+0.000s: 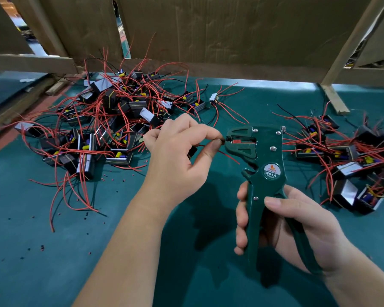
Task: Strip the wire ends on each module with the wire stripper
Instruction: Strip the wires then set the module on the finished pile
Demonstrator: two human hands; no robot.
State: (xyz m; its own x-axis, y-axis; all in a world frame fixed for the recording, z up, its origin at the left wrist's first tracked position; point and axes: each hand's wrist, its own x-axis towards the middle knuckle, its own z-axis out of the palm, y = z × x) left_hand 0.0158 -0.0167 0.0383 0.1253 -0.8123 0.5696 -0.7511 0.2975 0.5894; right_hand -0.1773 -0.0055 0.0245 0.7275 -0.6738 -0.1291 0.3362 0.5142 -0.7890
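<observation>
above the counter's (53,251) centre, the left hand (175,156) pinches the thin, limp wire end (223,141) near its tip at the wire stripper (266,156) mouth, while the right hand's (297,224) grip wraps the handles.

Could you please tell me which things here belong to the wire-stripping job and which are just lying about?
In the job: wire stripper in the right hand; wire end pinched by the left hand at the stripper's mouth; left pile of modules; right pile of modules.
Lying about: cardboard wall; wooden slats; insulation scraps on the green mat.
</observation>
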